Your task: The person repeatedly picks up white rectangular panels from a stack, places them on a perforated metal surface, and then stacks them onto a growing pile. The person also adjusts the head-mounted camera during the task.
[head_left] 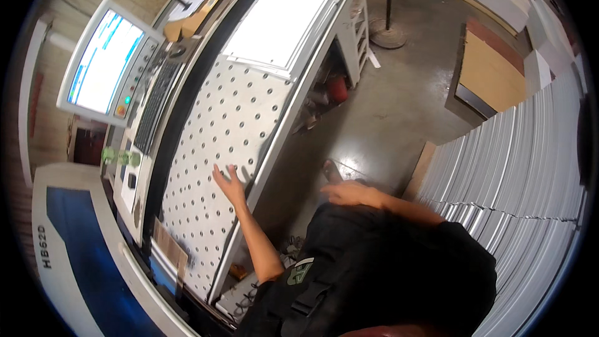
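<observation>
My left hand (229,188) is over the near part of a pale worktable (215,109) dotted with round holes or balls. Its fingers are spread and nothing is in them; whether it touches the surface, I cannot tell. In front of my dark clothing is my right hand (347,193), off the table's right side, above the floor. Its fingers point left, loosely stretched, holding nothing that I can see. A stack of large white sheets (281,25) lies at the table's far end, its edges slightly uneven.
Left of the table are a lit monitor (106,62), a black keyboard (156,106) and a blue-and-white machine housing (93,256). Tall stacks of white sheets (511,162) stand at the right. Farther off are a brown-topped stack (490,68) and a fan stand (388,34).
</observation>
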### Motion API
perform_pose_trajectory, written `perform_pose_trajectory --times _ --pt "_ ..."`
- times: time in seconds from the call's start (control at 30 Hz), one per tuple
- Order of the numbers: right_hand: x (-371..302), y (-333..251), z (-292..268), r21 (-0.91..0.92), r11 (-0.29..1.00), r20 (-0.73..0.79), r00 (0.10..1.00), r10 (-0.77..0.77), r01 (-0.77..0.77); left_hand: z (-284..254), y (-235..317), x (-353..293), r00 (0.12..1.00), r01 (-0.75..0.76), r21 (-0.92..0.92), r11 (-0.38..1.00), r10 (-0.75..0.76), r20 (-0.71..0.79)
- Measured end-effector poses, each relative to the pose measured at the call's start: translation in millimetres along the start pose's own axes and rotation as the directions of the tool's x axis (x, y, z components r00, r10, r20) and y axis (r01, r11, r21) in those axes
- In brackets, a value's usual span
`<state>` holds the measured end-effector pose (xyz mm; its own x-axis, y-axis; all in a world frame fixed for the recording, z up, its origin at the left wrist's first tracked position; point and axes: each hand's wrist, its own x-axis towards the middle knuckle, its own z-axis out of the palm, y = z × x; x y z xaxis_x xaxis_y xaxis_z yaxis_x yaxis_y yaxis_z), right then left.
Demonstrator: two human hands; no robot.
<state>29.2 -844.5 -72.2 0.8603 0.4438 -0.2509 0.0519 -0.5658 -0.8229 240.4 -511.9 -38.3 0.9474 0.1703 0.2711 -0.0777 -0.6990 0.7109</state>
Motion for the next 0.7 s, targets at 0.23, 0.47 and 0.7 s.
perform_pose_trajectory --times 0.23,0.47,0.7 --pt "-22.4 51.8 -54.9 0.089 0.968 -0.238 0.939 0.249 -0.234 146.5 95.6 106.6 0.952 0.208 -0.493 0.845 -0.059 0.302" --pt "8.0 98.2 -137.2 0.129 0.946 -0.344 0.881 0.325 -0.299 249.5 128.6 214.1 0.935 0.347 -0.601 0.720 -0.217 0.281" --pt "55.3 123.4 -240.8 0.161 0.954 -0.525 0.797 0.299 -0.252 267.1 223.5 219.7 0.890 0.445 -0.605 0.660 -0.248 0.383"
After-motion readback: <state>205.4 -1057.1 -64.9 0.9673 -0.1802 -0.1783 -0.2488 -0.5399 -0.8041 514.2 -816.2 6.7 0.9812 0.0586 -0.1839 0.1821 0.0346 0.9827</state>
